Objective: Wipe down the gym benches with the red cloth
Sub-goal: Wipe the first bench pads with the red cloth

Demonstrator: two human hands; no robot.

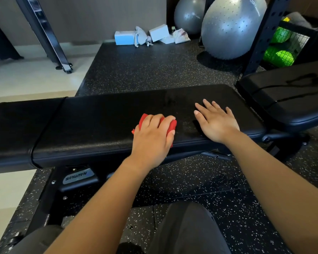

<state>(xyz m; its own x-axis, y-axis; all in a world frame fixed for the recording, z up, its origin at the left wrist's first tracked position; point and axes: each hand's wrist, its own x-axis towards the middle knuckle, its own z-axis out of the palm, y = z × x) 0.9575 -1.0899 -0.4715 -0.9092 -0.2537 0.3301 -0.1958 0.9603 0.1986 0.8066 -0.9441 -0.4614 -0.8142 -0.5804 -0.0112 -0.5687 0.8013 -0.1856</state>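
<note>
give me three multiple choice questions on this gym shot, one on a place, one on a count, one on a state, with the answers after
1. On the bench, where is the cloth from the right hand?
A to its left
B to its right
C on top of it

2. How many grey balls stand beyond the bench?
A one
B four
C two

3. What is the left hand doing?
A lying flat, holding nothing
B gripping the cloth
C raised off the bench

Answers:
1 A: the cloth lies on the pad left of the right hand, with a gap between them.
2 C: a big ball and a smaller one behind it.
3 B: its fingers curl over the cloth, and red shows at both sides.
</note>
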